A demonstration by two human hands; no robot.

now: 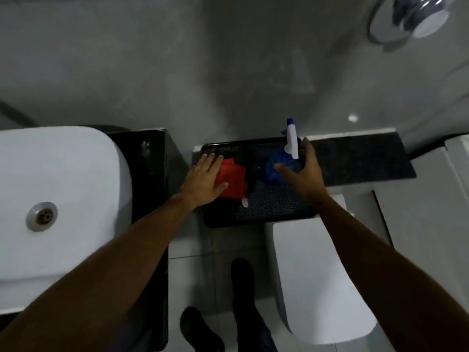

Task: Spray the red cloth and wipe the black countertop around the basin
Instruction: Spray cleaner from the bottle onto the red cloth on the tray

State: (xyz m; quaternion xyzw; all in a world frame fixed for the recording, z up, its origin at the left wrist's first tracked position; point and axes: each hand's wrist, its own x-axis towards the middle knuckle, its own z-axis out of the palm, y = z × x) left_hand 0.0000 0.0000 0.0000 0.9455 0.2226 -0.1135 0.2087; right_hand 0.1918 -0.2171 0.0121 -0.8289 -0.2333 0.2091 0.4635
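Observation:
A folded red cloth (234,180) lies on a black textured tray (269,207). My left hand (204,180) is spread flat, fingers apart, over the cloth's left edge. A blue spray bottle (275,171) with a white trigger head stands on the same tray to the right of the cloth. My right hand (303,170) is open around the bottle, thumb in front and fingers behind, not closed on it. The white basin (58,189) sits at the left on the black countertop (149,168).
A dark speckled ledge (360,161) runs to the right behind the tray. A white toilet lid (314,275) is below the tray. My dark shoes (241,288) stand on the pale tiled floor. A chrome fitting (416,16) hangs on the grey wall.

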